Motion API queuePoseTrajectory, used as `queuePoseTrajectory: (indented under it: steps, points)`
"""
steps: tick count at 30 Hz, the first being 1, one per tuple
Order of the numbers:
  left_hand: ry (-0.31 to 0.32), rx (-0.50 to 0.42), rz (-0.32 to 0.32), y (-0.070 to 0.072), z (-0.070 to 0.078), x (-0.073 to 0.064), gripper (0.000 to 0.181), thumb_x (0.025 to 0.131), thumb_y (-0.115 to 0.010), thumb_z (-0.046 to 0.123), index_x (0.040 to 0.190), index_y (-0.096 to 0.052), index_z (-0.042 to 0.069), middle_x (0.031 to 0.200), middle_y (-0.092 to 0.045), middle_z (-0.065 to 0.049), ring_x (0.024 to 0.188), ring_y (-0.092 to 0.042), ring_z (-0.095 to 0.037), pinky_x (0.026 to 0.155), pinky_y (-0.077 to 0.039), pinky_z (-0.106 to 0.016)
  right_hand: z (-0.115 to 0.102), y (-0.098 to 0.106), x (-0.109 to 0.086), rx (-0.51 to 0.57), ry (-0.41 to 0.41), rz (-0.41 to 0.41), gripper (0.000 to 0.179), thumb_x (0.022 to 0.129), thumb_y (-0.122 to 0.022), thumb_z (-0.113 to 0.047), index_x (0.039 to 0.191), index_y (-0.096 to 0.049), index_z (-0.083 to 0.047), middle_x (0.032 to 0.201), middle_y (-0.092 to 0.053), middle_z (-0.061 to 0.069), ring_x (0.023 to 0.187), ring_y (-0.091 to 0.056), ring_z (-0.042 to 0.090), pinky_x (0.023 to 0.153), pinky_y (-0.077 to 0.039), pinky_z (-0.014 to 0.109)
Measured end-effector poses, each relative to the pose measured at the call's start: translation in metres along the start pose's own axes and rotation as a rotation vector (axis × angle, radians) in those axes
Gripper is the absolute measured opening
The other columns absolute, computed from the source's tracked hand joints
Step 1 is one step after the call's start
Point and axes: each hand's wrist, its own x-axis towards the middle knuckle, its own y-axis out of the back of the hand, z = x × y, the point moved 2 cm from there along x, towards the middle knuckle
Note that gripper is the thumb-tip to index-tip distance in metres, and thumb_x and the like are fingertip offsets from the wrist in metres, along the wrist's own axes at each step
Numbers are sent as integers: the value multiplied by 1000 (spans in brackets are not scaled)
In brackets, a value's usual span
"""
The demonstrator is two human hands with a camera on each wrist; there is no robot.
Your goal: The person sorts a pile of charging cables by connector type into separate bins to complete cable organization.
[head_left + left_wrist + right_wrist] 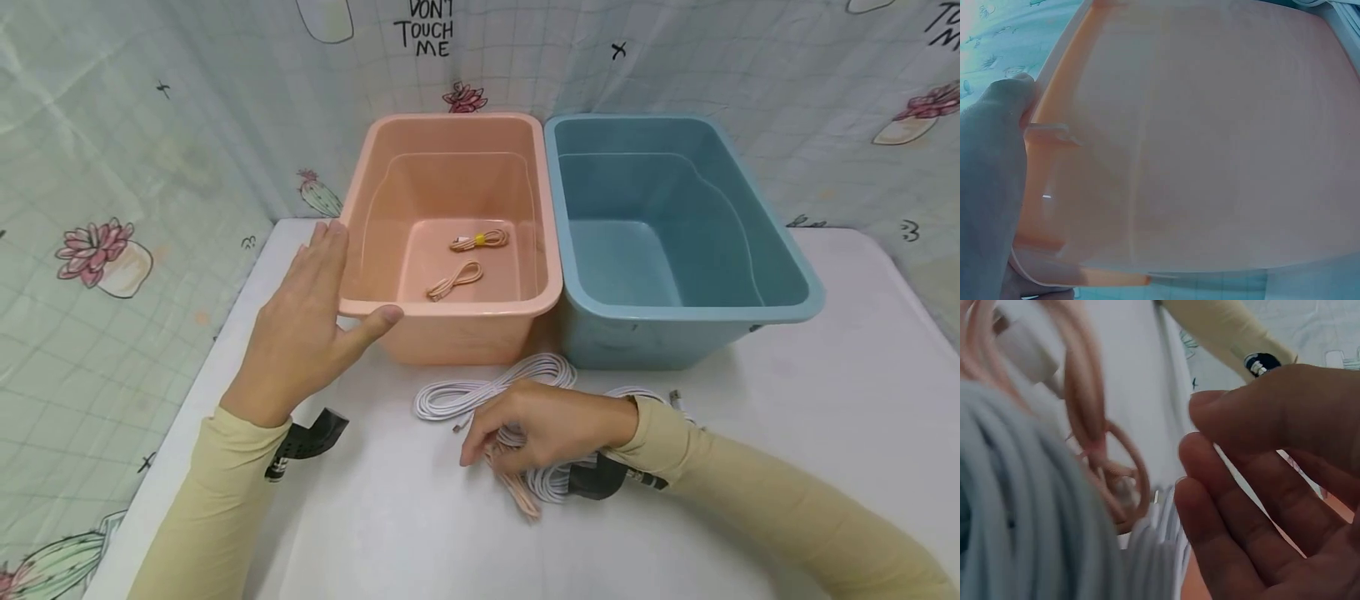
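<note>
My left hand (300, 321) rests against the near left corner of a peach plastic bin (480, 309), thumb over the front rim and fingers straight along its side. Inside that bin lie two bundled tan cables, one with a yellow tie (489, 239) and a looped one (454, 282). Over a pile of cables in front of the bins hovers my right hand (551, 423), fingers loosely bent. The right wrist view shows a gap between its fingertips and a pinkish cable bundle (1085, 387). Coiled white cables (456, 400) lie under and around this hand.
A blue bin (693, 312) stands directly right of the peach one. Behind both hangs a patterned cloth (510, 50), which also covers the left side. The white table (397, 517) extends in front.
</note>
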Motion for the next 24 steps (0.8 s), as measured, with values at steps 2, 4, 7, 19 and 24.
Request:
queuePoseTrajectory:
  steps: [2,4,7,19,24]
  points:
    - [1,4,0,0,1,0,108,93,-56,74,167,-14,8,173,-22,-15,163,-21,-33,120,-34,-68,3,-3,-1,-14,2,-27,31,90,-71,0,115,-77,-18,106,-79,-5,95,-68,3,88,-56,18]
    - [4,7,-2,0,1,0,107,93,-57,73,167,-14,9,173,-22,-15,163,-21,-33,118,-35,-70,6,-6,-1,-23,8,-54,33,91,-68,1,116,-77,-19,108,-78,-7,94,-66,2,87,-54,17]
    - [6,2,-4,0,0,0,107,93,-57,73,167,-14,9,174,-21,-14,163,-20,-32,122,-32,-66,8,-9,-1,-48,24,-90,33,94,-65,3,117,-78,-19,112,-78,-8,94,-63,-1,84,-52,14]
    - [2,-2,-6,1,1,0,105,94,-55,73,167,-15,9,173,-22,-14,163,-19,-32,132,-23,-52,9,-14,1,-130,76,-110,28,97,-65,-1,117,-77,-17,110,-77,-6,93,-61,-1,85,-49,10]
    - [10,-4,-14,1,0,-1,107,94,-54,75,167,-14,7,174,-20,-15,163,-18,-33,132,-22,-52,12,-17,2,-167,90,-65,24,98,-67,-7,117,-77,-18,112,-77,-8,103,-67,-1,92,-51,12]
